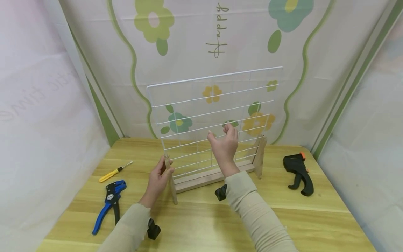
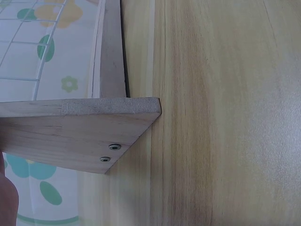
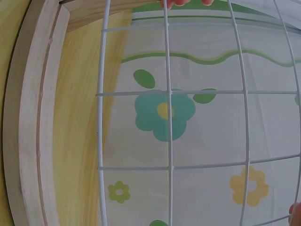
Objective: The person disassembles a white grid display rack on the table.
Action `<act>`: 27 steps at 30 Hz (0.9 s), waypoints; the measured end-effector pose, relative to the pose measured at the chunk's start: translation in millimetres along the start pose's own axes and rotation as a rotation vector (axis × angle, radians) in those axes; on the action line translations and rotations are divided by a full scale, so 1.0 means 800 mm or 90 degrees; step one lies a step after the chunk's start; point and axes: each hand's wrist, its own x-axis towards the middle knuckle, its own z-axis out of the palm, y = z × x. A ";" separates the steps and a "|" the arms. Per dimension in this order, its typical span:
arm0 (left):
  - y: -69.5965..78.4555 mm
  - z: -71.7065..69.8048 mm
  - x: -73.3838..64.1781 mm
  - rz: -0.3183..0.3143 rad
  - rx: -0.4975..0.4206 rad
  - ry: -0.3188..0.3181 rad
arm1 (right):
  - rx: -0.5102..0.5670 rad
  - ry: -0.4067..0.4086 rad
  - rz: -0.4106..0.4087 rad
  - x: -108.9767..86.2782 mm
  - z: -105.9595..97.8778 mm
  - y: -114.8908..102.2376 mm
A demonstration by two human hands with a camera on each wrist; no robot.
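Observation:
A white wire grid [image 1: 197,150] stands upright in a wooden stand with a base rail [image 1: 214,179] and two wooden end pieces. With its thumb and fingers, my left hand [image 1: 159,177] grips the upper part of the left end piece [image 1: 174,196]. Two metal fasteners [image 2: 114,147] show on that piece's outer face in the left wrist view. My right hand [image 1: 225,147] is raised in front of the grid's middle, thumb and fingers bent and apart. One of its fingertips [image 3: 295,214] overlaps a wire in the right wrist view.
On the left of the wooden table [image 1: 195,224] lie a yellow screwdriver [image 1: 110,175] and blue-and-black wire strippers [image 1: 110,201]. A black clamp [image 1: 299,173] with orange parts lies on the right. Behind the grid hangs a flower-print curtain [image 1: 189,63].

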 end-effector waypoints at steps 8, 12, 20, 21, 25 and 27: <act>-0.001 0.000 -0.001 0.024 -0.008 -0.007 | 0.009 0.013 -0.011 0.011 -0.004 -0.011; -0.001 -0.002 -0.002 0.007 -0.007 -0.008 | 0.016 0.002 0.001 0.015 -0.005 -0.016; -0.005 -0.002 -0.002 0.027 0.002 -0.005 | 0.015 0.002 0.001 0.016 -0.005 -0.017; -0.005 -0.002 -0.002 0.030 0.001 -0.005 | 0.013 0.003 -0.002 0.016 -0.005 -0.017; -0.005 -0.003 -0.002 0.036 -0.005 -0.010 | 0.006 0.003 -0.008 0.017 -0.005 -0.019; -0.005 -0.003 -0.002 0.039 -0.008 -0.010 | 0.005 0.005 -0.012 0.018 -0.006 -0.020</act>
